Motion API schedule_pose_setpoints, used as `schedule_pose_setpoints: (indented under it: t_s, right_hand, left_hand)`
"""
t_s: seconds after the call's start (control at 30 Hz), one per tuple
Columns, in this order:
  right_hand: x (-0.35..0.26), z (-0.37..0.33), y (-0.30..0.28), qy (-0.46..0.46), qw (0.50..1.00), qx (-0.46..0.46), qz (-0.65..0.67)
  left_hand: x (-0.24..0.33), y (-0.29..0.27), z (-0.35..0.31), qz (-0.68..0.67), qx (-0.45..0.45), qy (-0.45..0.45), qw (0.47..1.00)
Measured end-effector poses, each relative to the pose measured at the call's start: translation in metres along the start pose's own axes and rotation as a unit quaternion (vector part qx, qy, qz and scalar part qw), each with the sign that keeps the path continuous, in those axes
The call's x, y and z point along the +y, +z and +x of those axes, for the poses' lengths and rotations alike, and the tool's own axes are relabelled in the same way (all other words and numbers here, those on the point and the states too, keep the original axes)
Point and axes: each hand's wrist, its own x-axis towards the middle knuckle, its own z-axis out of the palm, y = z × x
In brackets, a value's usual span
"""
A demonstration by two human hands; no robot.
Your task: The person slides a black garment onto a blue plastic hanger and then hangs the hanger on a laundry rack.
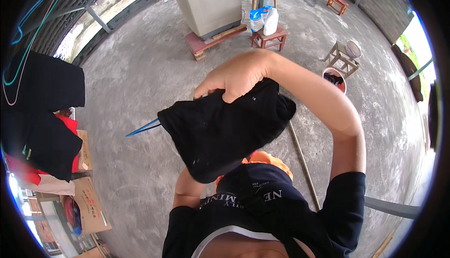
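Note:
A black garment (220, 131), bunched so that I cannot tell its cut, is held up in front of my chest. My right hand (239, 77) reaches across from the right and is closed on its upper edge, thumb on the near side. From the garment's left side sticks a thin blue loop (143, 128) that looks like one end of a clothes hanger; the rest is covered by the cloth. My left forearm (188, 190) goes up behind or into the garment, which hides my left hand and its fingers.
Black clothes (51, 80) hang at the left above cardboard boxes (90, 204). Ahead, a washing machine (211, 5) stands on a low wooden base. A red stool (271, 35) holds a white bottle and a blue bag. Rightward are a basin (334, 80) with dark contents and a pole (303, 164).

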Motion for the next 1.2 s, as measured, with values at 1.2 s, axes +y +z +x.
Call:
schedule_pose_setpoints:
  t_s: [1.2]
  right_hand:
    - [0.042, -0.062, 0.189, 0.031, 0.848, 0.491, 0.198]
  left_hand:
    - [0.026, 0.048, -0.060, -0.018, 0.071, 0.041, 0.996]
